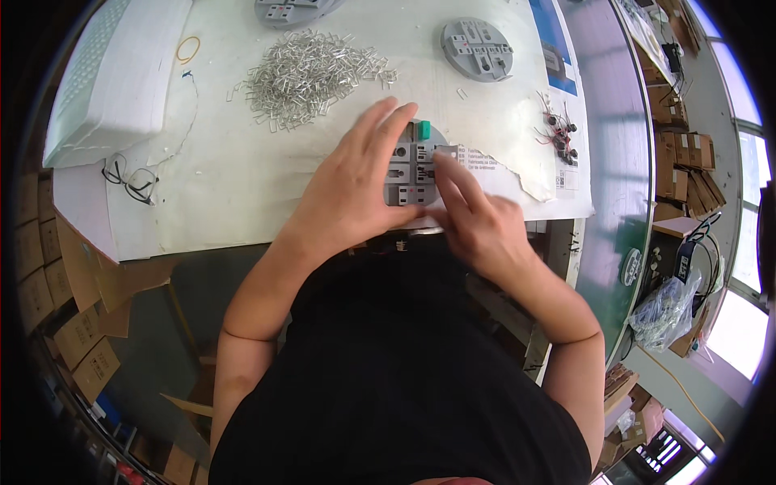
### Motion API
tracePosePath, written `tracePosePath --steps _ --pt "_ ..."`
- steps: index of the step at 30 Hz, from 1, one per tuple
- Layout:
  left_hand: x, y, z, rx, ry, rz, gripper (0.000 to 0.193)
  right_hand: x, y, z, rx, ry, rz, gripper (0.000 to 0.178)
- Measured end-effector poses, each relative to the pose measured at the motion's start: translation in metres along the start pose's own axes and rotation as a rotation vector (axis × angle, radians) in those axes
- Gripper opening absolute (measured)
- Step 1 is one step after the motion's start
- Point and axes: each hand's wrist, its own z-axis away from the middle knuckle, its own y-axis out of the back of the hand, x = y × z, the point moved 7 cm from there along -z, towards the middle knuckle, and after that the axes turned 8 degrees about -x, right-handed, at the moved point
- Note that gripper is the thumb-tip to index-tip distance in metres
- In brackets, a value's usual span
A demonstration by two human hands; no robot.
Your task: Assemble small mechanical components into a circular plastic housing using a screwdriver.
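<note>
A round grey plastic base (394,174) with raised blocks and slots lies near the table's front edge. A small green piece (423,130) stands at its far side. My left hand (353,182) closes around the base's left side, with fingers along the far left rim and the thumb at the near edge. Over the right side of the base is my right hand (485,222), its fingers bent and the fingertips at the slotted blocks. The thumb there is slightly blurred, and anything between those fingers is too small or hidden to name.
A heap of small U-shaped metal pieces (303,77) lies beyond my left hand. Another grey round base (477,50) sits far right, a third (295,10) at the far edge. Glasses (133,184), white foam (113,97) and wired black parts (560,133) flank the work area.
</note>
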Motion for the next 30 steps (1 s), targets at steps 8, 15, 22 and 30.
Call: tracePosePath --steps 8,15,22,30 --pt "0.015 0.004 -0.012 -0.138 0.01 -0.258 0.109 0.042 0.006 -0.03 0.586 0.268 -1.519 0.057" --pt "0.032 0.004 -0.022 -0.115 -0.034 -0.32 0.103 0.041 -0.01 -0.042 0.442 -0.007 -1.444 0.063" --pt "0.012 0.006 0.011 0.158 -0.119 -0.151 0.085 0.056 0.065 -0.001 0.36 -0.115 -1.125 0.048" --pt "0.0 0.008 0.009 0.111 -0.024 0.073 0.083 0.03 0.022 -0.024 -0.028 -0.077 -0.087 0.029"
